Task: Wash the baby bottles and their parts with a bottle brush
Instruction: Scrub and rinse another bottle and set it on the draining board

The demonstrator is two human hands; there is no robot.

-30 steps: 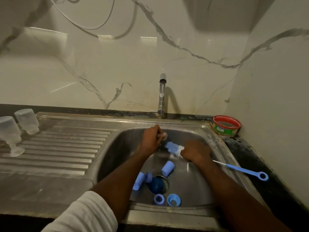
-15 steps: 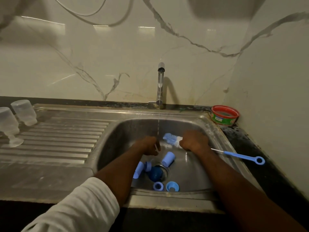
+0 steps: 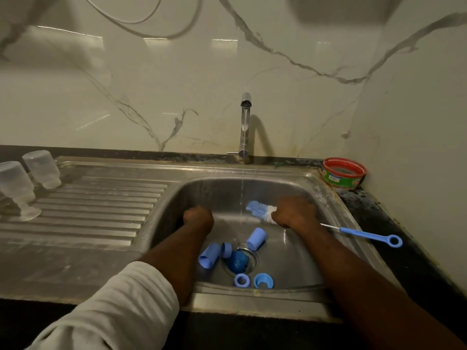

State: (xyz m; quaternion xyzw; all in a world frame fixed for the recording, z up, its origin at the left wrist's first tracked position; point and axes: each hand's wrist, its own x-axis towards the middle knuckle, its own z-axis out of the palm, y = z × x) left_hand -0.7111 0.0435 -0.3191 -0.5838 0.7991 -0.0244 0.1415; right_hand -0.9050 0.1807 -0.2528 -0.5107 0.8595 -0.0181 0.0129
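**Five blue parts lay wet in the sink, brush gripped short**

Head view: the right hand (image 3: 294,212) was curled round the long blue-and-white bottle brush (image 3: 261,211) just behind its bristles, fingers wrapped tight on the wire stem, with the blue loop handle (image 3: 374,236) sticking out over the rim of the stainless steel sink (image 3: 328,198). A thin stream from the chrome tap (image 3: 245,127) fell just left of the bristles. The left hand (image 3: 198,218) was bunched into a fist low in the basin; whether its fingers pinched anything small could not be told.

On the sink floor lay two light blue plastic caps (image 3: 256,238), (image 3: 208,256), a dark blue round piece (image 3: 238,260) over the drain, and two blue screw rings (image 3: 241,280), (image 3: 263,280) near the front wall. Two clear baby bottles (image 3: 41,169) stood upside down on the ribbed draining board.

These parts looked light, rigid and slick with water, likely to skid or squirt from a loose pinch. The caps would best be taken across the open mouth, the rings by their ribbed outer edge. The brush stem probably flexes, so a hold near the bristles gives the firmer scrub.
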